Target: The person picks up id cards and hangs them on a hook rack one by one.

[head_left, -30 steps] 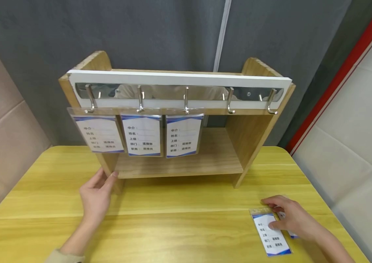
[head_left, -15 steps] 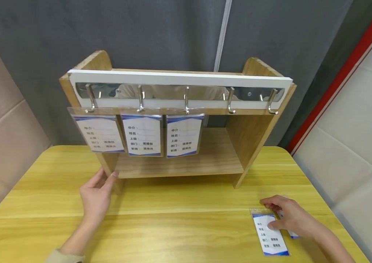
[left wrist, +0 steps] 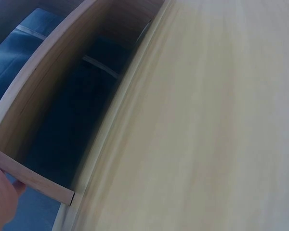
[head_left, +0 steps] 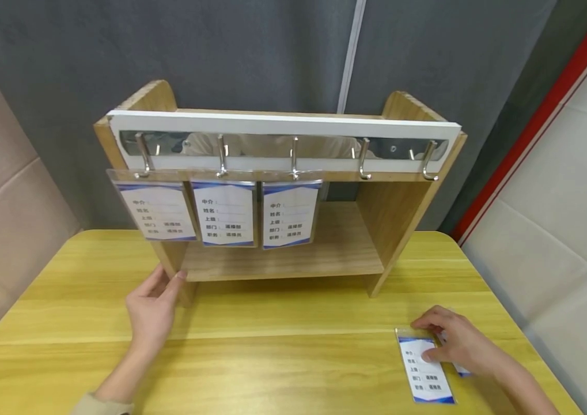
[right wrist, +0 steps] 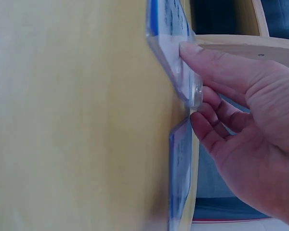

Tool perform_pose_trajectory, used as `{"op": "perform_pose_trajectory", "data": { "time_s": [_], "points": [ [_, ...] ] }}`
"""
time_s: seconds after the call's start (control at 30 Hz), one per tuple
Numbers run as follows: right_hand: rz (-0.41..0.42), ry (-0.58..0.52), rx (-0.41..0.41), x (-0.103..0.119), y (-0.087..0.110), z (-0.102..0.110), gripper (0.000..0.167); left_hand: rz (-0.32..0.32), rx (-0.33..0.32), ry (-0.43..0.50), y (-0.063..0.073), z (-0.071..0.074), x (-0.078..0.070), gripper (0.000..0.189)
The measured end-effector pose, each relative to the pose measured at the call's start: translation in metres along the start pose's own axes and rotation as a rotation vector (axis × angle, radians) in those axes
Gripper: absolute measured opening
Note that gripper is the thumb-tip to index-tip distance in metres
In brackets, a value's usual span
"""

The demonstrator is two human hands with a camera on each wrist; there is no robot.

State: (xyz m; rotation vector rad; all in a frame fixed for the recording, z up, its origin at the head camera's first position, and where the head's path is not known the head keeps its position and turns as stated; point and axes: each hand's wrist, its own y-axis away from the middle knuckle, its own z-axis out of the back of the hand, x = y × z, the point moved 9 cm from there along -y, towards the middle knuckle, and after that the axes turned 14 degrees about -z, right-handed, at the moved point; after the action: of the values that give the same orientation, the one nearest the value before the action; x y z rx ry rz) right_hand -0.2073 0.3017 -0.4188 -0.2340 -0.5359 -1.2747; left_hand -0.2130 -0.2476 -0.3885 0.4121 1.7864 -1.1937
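My left hand [head_left: 152, 311] grips the lower left side of a small wooden shelf [head_left: 283, 268], with the thumb on its front edge. In the left wrist view, part of that hand [left wrist: 2, 197] shows at the shelf's side panel [left wrist: 36, 178]. On the right of the table, my right hand [head_left: 461, 343] pinches a badge in a clear sleeve [head_left: 428, 377]. The right wrist view shows the thumb on the badge's face [right wrist: 171, 53] and fingers at its edge. A second badge [head_left: 461, 370] lies mostly hidden under the right hand.
Three badges hang on the left hooks: one at left [head_left: 158, 213], one in the middle [head_left: 223, 213], one at right [head_left: 290, 213]. Two bare hooks, one [head_left: 364, 158] and another [head_left: 429, 160], stick out farther right. A grey partition [head_left: 252, 52] stands behind the table [head_left: 272, 357].
The badge under my right thumb has shifted slightly, its lower end moving left. My right hand has barely moved. The left hand and the hanging badges stay where they were.
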Motion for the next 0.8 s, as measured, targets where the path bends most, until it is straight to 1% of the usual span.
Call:
{"op": "perform_pose_trajectory", "data": {
  "time_s": [0.2, 0.3, 0.37, 0.47, 0.53, 0.6, 0.7, 0.8],
  "points": [
    [-0.046, -0.039, -0.023, -0.0039, 0.0025, -0.0014, 0.044, -0.001, 0.001, 0.0, 0.0, -0.0005, 0.0002, 0.038],
    [-0.034, -0.04, -0.047, -0.0013, 0.002, -0.0008, 0.044, 0.004, 0.002, 0.001, 0.0, 0.0, -0.0001, 0.038],
    [-0.046, -0.043, -0.059, -0.0001, 0.002, 0.0002, 0.045, 0.005, 0.004, 0.0, 0.0, 0.0003, -0.0002, 0.039],
    [-0.109, -0.052, -0.067, -0.0022, 0.0012, 0.001, 0.045, 0.002, 0.009, -0.004, 0.0, 0.0002, -0.0004, 0.039],
    [-0.17, -0.065, -0.061, -0.0052, -0.0001, 0.0011, 0.045, -0.003, 0.009, -0.01, -0.0001, 0.0003, -0.0005, 0.039],
    [-0.202, -0.078, -0.059, -0.0061, -0.0011, 0.0014, 0.044, -0.007, 0.008, -0.011, -0.0003, 0.0004, -0.0006, 0.039],
    [-0.203, -0.093, -0.075, -0.0038, -0.0016, 0.0031, 0.043, -0.015, 0.008, -0.012, -0.0004, 0.0007, -0.0007, 0.039],
    [-0.167, -0.111, -0.111, 0.0003, -0.0014, 0.0062, 0.042, -0.018, 0.006, -0.008, -0.0007, 0.0009, -0.0006, 0.039]
  ]
}}
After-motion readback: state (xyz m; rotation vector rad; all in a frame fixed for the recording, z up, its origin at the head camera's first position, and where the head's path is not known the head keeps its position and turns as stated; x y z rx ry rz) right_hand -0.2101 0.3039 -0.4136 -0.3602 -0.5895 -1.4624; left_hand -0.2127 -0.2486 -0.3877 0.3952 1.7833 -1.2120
